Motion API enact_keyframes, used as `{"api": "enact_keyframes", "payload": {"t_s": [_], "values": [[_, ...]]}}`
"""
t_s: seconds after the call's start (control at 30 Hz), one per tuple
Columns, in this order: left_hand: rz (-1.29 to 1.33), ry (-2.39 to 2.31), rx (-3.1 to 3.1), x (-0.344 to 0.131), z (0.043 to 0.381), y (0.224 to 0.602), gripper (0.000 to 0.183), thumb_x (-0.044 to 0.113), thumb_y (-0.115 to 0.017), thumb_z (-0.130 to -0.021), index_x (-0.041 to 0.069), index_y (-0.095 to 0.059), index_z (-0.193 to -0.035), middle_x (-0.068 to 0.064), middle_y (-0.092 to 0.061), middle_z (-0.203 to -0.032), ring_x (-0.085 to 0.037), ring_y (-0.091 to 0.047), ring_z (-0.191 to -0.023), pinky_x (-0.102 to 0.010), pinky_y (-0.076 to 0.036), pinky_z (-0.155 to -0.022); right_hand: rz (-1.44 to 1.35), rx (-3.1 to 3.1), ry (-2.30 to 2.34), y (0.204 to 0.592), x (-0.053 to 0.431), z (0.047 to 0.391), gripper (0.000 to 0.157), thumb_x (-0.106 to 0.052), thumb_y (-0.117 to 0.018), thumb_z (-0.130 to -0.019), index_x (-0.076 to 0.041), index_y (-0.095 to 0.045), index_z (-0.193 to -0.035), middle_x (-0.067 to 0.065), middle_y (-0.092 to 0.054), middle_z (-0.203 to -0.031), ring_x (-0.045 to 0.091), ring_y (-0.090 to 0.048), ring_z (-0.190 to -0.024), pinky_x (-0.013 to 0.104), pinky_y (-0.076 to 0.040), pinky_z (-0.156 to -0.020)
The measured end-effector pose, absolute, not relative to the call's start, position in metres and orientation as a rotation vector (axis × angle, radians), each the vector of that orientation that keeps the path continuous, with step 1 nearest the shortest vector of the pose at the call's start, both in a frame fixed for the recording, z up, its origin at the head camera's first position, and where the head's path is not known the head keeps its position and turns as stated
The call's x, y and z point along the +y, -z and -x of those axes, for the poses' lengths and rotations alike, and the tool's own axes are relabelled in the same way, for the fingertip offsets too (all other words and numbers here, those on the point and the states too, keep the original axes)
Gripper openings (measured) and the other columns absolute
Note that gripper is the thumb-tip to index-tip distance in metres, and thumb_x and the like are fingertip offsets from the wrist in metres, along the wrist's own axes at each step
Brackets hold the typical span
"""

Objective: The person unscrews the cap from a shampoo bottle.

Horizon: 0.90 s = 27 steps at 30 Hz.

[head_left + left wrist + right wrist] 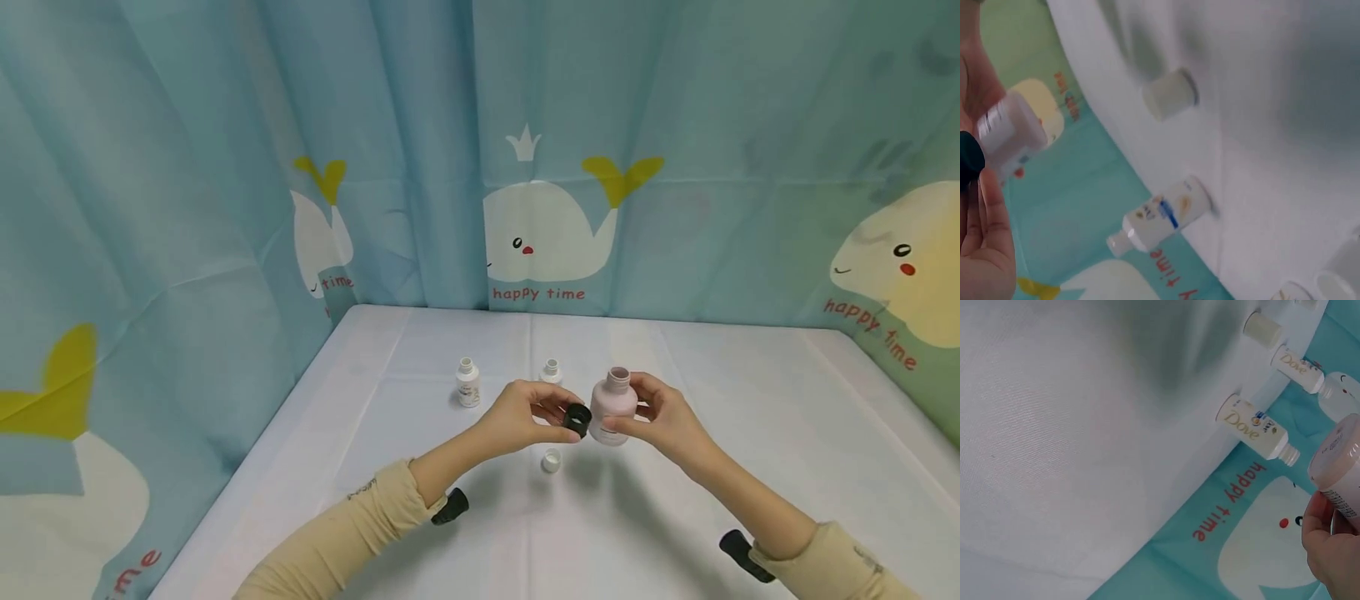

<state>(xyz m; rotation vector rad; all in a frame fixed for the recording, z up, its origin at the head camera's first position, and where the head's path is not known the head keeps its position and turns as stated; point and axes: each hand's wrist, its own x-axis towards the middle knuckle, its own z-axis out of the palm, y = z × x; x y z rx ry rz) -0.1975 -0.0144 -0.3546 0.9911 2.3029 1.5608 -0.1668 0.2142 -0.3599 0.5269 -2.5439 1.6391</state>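
My left hand (528,414) pinches a black screw cap (577,419) between thumb and fingers. Just right of it, my right hand (663,419) grips a pink bottle (613,407) held upright above the table, its threaded mouth uncovered. Cap and bottle are close together, and the cap is not on the neck. Below the hands, a small white cap (551,461) sits on the table. Behind them stands a white Dove bottle (1254,428), uncapped and partly covered by the left hand in the head view. Another uncapped white bottle (468,383) stands farther left.
A white cloth (420,350) covers the table. Blue curtains (420,150) with whale prints hang behind it and along its sides. Black wrist-worn devices show at both sleeves. Further white items (1340,275) appear at the lower right corner of the left wrist view, partly cut off.
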Motion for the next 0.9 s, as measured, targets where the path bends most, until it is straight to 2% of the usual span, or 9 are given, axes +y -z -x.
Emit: {"api": "enact_keyframes", "payload": {"t_s": [0.17, 0.27, 0.43, 0.63, 0.9], "values": [[-0.992, -1.522, 2.301, -0.006, 0.191, 0.362, 0.036, 0.006, -0.080, -0.073, 0.003, -0.068, -0.107, -0.012, -0.070, -0.099, 0.003, -0.062, -0.074, -0.018, -0.054, -0.074, -0.537, -2.566, -1.573, 0.362, 0.220, 0.172, 0.050, -0.005, -0.073, -0.080, 0.007, -0.050, -0.123, 0.016, -0.062, -0.115, -0.008, -0.057, -0.092, 0.013, -0.050, -0.080], [-0.983, -1.513, 2.280, 0.000, 0.187, 0.366, 0.035, 0.003, -0.080, -0.072, 0.003, -0.069, -0.106, -0.012, -0.071, -0.098, 0.003, -0.062, -0.074, -0.015, -0.054, -0.074, -0.547, -2.588, -1.553, 0.364, 0.225, 0.176, 0.052, -0.006, -0.073, -0.080, 0.008, -0.048, -0.124, 0.026, -0.058, -0.120, -0.010, -0.056, -0.092, 0.012, -0.049, -0.081], [-0.996, -1.502, 2.248, 0.012, 0.181, 0.373, 0.033, -0.001, -0.078, -0.072, 0.000, -0.068, -0.103, -0.014, -0.070, -0.098, 0.005, -0.060, -0.072, -0.013, -0.053, -0.072, -0.597, -2.612, -1.521, 0.368, 0.235, 0.182, 0.050, -0.006, -0.074, -0.080, 0.009, -0.049, -0.121, 0.024, -0.059, -0.115, -0.008, -0.057, -0.091, 0.014, -0.051, -0.079], [-1.030, -1.427, 2.290, 0.026, 0.176, 0.380, 0.031, 0.000, -0.079, -0.072, 0.001, -0.068, -0.101, -0.012, -0.071, -0.094, 0.007, -0.058, -0.070, -0.011, -0.052, -0.069, -0.653, -2.621, -1.443, 0.372, 0.246, 0.190, 0.049, -0.004, -0.076, -0.077, 0.011, -0.052, -0.117, 0.022, -0.061, -0.109, -0.008, -0.057, -0.088, 0.012, -0.051, -0.078], [-1.014, -1.378, 2.279, 0.041, 0.171, 0.388, 0.032, -0.003, -0.079, -0.070, 0.000, -0.066, -0.099, -0.013, -0.069, -0.093, 0.006, -0.058, -0.069, -0.008, -0.051, -0.068, -0.612, -2.655, -1.447, 0.373, 0.256, 0.197, 0.049, -0.003, -0.074, -0.078, 0.012, -0.049, -0.117, 0.021, -0.060, -0.108, -0.010, -0.056, -0.089, 0.011, -0.050, -0.078]]}}
